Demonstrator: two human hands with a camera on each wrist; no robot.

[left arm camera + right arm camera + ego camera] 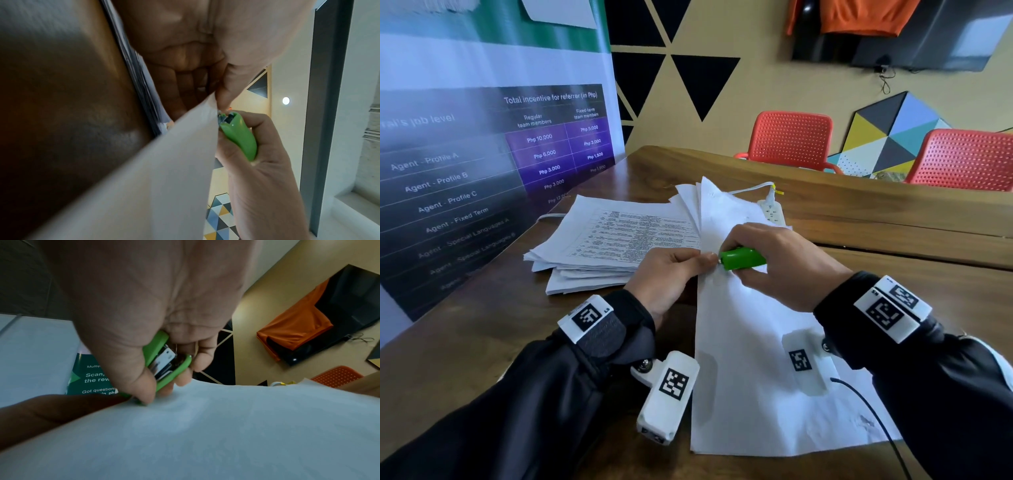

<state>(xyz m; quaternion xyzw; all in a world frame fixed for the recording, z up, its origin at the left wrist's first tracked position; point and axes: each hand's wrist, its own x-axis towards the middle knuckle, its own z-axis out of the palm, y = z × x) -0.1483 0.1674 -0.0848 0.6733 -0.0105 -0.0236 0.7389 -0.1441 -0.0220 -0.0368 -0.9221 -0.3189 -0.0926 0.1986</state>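
1. Gripping the green stapler (743, 259), the right hand (787, 270) has its fingers (203, 360) curled round the body, with the thumb on the opposite side. That's a squeezing hold, so one press should drive the staple.
2. The stapler's mouth sits on the left edge of the sheaf of white sheets (756, 359), about halfway up its length. The left wrist view shows the metal nose right at the paper's edge.
3. The left hand (667, 281) comes in from the other side. Its thumb and fingers (697, 261) are clamped together on that same edge, touching the stapler's nose. My read: the pinch holds the sheets square so none slips as the staple bites.
4. The sheaf's near end lies flat on the surface (482, 342). The far end rises and fans apart behind the hands, where nothing binds it. The pinched edge is lifted, most likely to let the stapler's lower half slide under.
5. Just beyond the left hand sits a stack of printed papers (602, 240), within easy reach and probably the supply for later sets.
6. A power strip (772, 210) lies behind the fanned sheets, clear of the work.
7. Has the stapler been squeezed fully home? From these angles, I cannot tell.
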